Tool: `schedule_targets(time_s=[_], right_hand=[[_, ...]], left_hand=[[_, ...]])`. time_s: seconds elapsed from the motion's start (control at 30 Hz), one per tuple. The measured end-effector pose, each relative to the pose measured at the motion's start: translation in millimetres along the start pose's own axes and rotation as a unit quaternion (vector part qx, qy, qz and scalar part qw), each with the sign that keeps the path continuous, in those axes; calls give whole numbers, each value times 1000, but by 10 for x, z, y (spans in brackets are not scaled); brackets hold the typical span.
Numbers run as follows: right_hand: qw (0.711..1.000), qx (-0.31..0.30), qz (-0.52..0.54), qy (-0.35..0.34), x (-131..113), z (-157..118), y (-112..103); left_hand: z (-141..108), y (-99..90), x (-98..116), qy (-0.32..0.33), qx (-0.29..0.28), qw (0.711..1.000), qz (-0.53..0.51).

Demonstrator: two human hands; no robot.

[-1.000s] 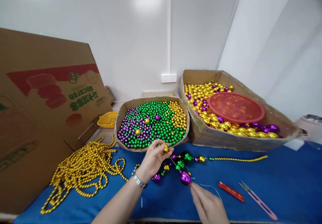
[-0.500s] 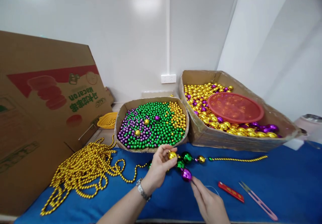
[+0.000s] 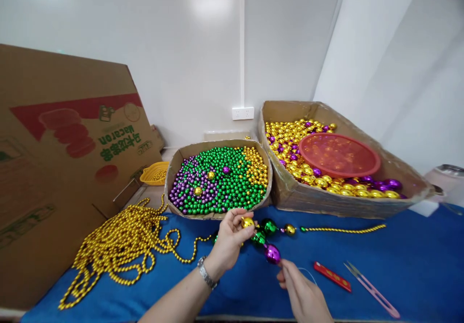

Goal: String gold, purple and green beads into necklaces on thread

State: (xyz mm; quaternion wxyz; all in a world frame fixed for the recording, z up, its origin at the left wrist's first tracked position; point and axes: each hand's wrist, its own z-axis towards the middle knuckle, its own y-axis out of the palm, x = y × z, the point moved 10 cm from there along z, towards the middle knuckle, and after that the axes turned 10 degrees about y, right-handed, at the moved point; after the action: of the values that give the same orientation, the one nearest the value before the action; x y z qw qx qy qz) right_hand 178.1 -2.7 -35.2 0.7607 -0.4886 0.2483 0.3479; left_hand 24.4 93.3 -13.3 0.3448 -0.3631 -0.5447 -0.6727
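My left hand (image 3: 232,240), with a metal watch on its wrist, pinches a shiny gold ball (image 3: 248,223) between thumb and fingers. Beside it lie a dark green ball (image 3: 268,227) and another green ball (image 3: 259,238), joined to a large purple ball (image 3: 272,254). My right hand (image 3: 299,286) is closed at the lower right edge of the purple ball; what its fingertips grip is too small to make out. A thin pale string (image 3: 308,273) curves out beside it. From the green balls, a gold bead strand (image 3: 344,229) runs right.
A box of small green, purple and gold beads (image 3: 217,215) stands behind my hands. At the right is a larger box (image 3: 326,207) with a red basin (image 3: 340,154). Gold bead strands (image 3: 119,241) pile up left. Pink-handled tweezers (image 3: 377,294) and a red cutter (image 3: 332,276) lie right.
The purple ball and my right hand have shifted slightly right, and more of my right hand's curled fingers show. My left hand has barely moved, still pinching the gold ball.
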Motion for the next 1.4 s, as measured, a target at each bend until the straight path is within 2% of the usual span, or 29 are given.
schedule_targets(time_s=[0.1,0.17,0.27,0.37,0.43,0.53,0.6,0.63,0.67,0.7,0.77,0.8,0.83,0.87,0.97,1.07,1.13,1.23,1.4], right_hand=[[999,30,-18,-12,-28,-6,-65],[999,31,-11,4,-15,-4,-71],[996,-14,41,76,109,6,25],[980,-51,116,156,294,7,145],[961,-75,176,201,409,6,245],[924,-105,264,257,505,-3,381],[901,-105,310,286,521,-11,401],[891,-101,328,298,520,-14,389],[883,-97,341,307,514,-16,371],[878,-92,348,316,509,-19,346],[873,-86,350,328,506,-23,302],[872,-85,348,332,509,-25,287],[872,-84,346,336,520,-29,282],[872,-83,343,339,538,-34,283],[871,-88,340,344,604,-52,328],[872,-105,337,340,632,-70,393],[874,-107,334,335,621,-79,402],[883,-104,326,322,573,-84,379],[895,-123,297,310,522,-94,385]], left_hand=[[2,-17,56,21,-3,998,54],[-9,-2,35,15,-8,998,56],[-43,40,-28,2,-15,999,51],[-100,111,-28,11,-35,997,71],[-156,203,-1,11,-74,994,73],[-219,345,105,9,-171,982,77],[-143,272,263,40,-200,968,147],[-49,161,366,67,-193,952,226],[73,7,473,95,-174,920,337],[209,-165,578,117,-151,863,468],[490,-522,691,105,-121,682,713],[619,-695,712,85,-114,641,754],[731,-848,714,66,-111,613,780],[822,-980,700,46,-110,597,793],[963,-1202,610,10,-115,581,805],[979,-1236,524,2,-118,581,805],[973,-1222,497,5,-116,595,796],[963,-1177,529,22,-102,636,765],[826,-963,626,69,-71,738,667]])
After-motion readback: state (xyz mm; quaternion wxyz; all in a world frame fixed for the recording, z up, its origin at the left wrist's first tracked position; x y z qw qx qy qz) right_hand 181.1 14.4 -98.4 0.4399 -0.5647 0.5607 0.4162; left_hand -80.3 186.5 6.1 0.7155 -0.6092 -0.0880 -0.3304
